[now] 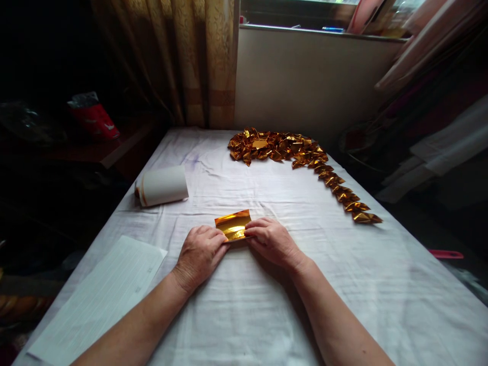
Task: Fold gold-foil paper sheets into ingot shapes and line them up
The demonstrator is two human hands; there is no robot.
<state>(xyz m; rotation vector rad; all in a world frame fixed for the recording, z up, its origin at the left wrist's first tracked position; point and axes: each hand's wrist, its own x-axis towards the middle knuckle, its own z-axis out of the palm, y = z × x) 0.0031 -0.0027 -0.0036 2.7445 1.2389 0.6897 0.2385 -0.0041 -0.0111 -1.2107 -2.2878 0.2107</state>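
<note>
Between my two hands is a small sheet of shiny gold foil paper [233, 225], with crease lines running across it. My left hand [202, 249] pinches its lower left corner, and my right hand [271, 241] grips its right edge. Both hands rest low over the white cloth [236, 315], fingers closed, thumbs toward me. Farther back lies a pile of folded gold foil pieces [276, 147], from which a chain of the same pieces [345, 195] trails down the right side.
A whitish roll [163, 185] lies on its side at the left. Nearer me is a pale lined sheet of paper [102, 300]. Behind the table hang gold curtains [202, 61] beside a wall. A red packet [95, 119] stands on a dark wooden surface at left.
</note>
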